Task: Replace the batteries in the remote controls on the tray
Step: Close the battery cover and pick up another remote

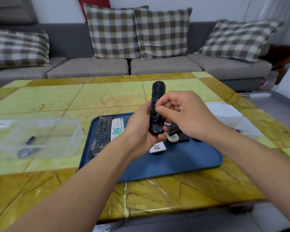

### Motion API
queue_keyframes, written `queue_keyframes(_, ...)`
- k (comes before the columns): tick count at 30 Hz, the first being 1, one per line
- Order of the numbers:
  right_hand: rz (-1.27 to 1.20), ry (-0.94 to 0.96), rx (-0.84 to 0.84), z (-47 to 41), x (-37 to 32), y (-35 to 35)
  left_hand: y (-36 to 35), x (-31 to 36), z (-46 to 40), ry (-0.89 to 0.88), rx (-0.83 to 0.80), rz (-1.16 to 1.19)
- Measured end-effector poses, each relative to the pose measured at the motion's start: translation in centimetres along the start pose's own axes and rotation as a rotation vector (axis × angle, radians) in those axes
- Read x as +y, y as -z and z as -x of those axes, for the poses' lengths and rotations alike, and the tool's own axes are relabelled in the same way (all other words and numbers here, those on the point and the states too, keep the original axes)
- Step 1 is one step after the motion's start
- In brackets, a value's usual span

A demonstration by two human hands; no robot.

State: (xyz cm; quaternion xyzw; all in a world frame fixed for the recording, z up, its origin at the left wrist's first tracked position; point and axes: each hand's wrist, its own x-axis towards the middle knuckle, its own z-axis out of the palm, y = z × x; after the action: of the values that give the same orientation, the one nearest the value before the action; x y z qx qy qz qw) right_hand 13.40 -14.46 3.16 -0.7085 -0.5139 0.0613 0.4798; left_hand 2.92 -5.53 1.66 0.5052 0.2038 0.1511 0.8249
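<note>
Above the bench [40, 101], over the blue tray [182, 163], a black remote [157, 104] is held upright at 12 o'clock in the closed grip of the left hand [141, 129]. A battery [157, 116] is pinched by the right hand [187, 114]; polarity should be checked, the spring end seated first.

A grey sectional sofa [141, 66] spans the upper frame, carrying checked cushions [162, 32] against a pale wall [208, 7]; the yellow-green marbled counter [107, 96] fills the foreground; grey floor [278, 104] at right
</note>
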Motion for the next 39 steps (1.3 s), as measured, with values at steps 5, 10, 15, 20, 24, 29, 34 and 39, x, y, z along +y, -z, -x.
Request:
queue_keyframes(5, 0.083, 0.073, 0.095, -0.3, -0.3, -0.7, 0.3, 0.1, 0.3, -0.016, 0.095, 0.061)
queue_keyframes(10, 0.026, 0.069, 0.135, 0.0, -0.9, -2.5, 0.7, 1.0, 0.6, 0.031, 0.112, 0.191)
queue_keyframes(15, 0.162, 0.195, 0.14, -0.1, -1.1, -4.2, 1.4, 1.3, 0.5, 0.006, 0.167, 0.242)
queue_keyframes(20, 0.201, 0.237, 0.089, -0.1, -0.5, -5.3, 2.3, 1.6, 0.4, -0.002, 0.191, 0.257)
queue_keyframes(24, 0.351, 0.269, -0.069, 0.3, -0.5, -6.0, 3.6, 1.9, 0.0, -0.03, 0.198, 0.225)
queue_keyframes(29, -0.715, -0.494, 0.155, -1.0, -0.5, -4.8, 3.6, 1.9, -0.6, -0.077, 0.163, 0.12)
queue_keyframes(34, -1.278, -1.002, 0.081, -1.5, 1.5, -3.0, 3.7, 1.2, -0.9, -0.079, 0.124, 0.089)
queue_keyframes(39, -1.33, -0.909, 0.067, -1.6, 1.1, -2.3, 4.1, 0.7, -1.1, -0.151, 0.124, -0.018)
